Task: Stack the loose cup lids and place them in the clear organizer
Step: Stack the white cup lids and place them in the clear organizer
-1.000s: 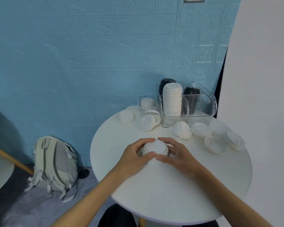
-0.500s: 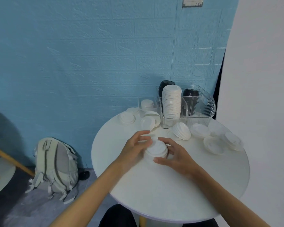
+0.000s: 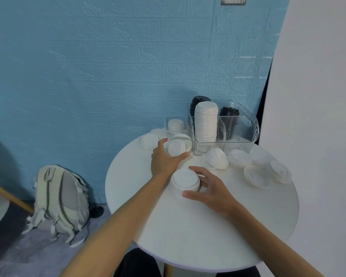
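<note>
**Q:** Where were your hands, and where were the lids?

**A:** My right hand (image 3: pixel 212 191) cupped a short stack of white lids (image 3: pixel 185 179) on the round white worktop (image 3: pixel 188 232), thumb and fingers curled round its sides. My left hand (image 3: pixel 164 158) was stretched toward a loose lid (image 3: pixel 176 147) further back, fingers spread, thumb at the lid's near edge; I couldn't tell whether it had a grip on it.

**Q:** How far along was the job?

**A:** Partway, by my judgement. The clear organizer (image 3: pixel 246 136) at the back already held a tall white lid stack (image 3: pixel 205 124) and two dark stacks. A small clear box (image 3: pixel 171 121) beside it held a few more. Left to do: the lids near my left hand, a leaning bunch (image 3: pixel 218 158) just in front of the organizer, and several lids scattered to the right (image 3: pixel 268 172). My own stack was not yet in the organizer.

**Q:** Any writing or brands?

**A:** None that could be read. The lids looked plain.
</note>
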The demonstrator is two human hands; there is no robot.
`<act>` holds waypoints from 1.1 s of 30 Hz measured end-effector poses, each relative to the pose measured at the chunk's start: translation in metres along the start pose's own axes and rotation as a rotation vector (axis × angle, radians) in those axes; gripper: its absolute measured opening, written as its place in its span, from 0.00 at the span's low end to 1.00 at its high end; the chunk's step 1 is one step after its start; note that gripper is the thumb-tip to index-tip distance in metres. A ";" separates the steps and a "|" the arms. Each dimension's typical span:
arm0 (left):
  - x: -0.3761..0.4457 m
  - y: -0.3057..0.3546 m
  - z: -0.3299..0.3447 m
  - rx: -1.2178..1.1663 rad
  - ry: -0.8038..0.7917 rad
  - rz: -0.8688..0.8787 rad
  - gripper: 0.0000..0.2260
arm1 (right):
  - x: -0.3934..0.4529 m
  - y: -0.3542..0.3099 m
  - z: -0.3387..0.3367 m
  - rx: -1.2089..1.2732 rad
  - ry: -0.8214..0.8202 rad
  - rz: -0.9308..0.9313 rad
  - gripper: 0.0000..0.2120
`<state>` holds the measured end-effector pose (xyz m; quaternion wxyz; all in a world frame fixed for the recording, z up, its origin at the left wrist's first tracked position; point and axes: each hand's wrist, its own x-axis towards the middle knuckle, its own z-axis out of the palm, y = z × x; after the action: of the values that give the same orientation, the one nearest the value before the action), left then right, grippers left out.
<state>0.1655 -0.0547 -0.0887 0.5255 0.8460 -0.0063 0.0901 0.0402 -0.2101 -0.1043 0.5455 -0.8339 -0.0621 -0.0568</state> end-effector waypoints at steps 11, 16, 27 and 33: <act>-0.012 -0.003 -0.022 -0.464 -0.044 -0.029 0.22 | -0.002 0.001 0.000 0.013 -0.007 0.011 0.37; -0.055 -0.005 -0.054 -0.644 -0.299 0.016 0.25 | 0.002 -0.001 0.002 0.009 0.003 -0.005 0.44; -0.079 -0.015 -0.053 -0.201 -0.499 0.337 0.22 | -0.002 -0.005 0.003 -0.003 0.011 -0.043 0.43; -0.079 -0.013 -0.049 -0.219 -0.479 0.313 0.14 | -0.001 -0.004 0.003 -0.039 0.020 -0.051 0.41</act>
<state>0.0816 -0.0120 -0.0918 0.5769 0.7703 -0.2698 -0.0333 0.0390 -0.2056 -0.1026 0.5279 -0.8420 -0.0767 -0.0800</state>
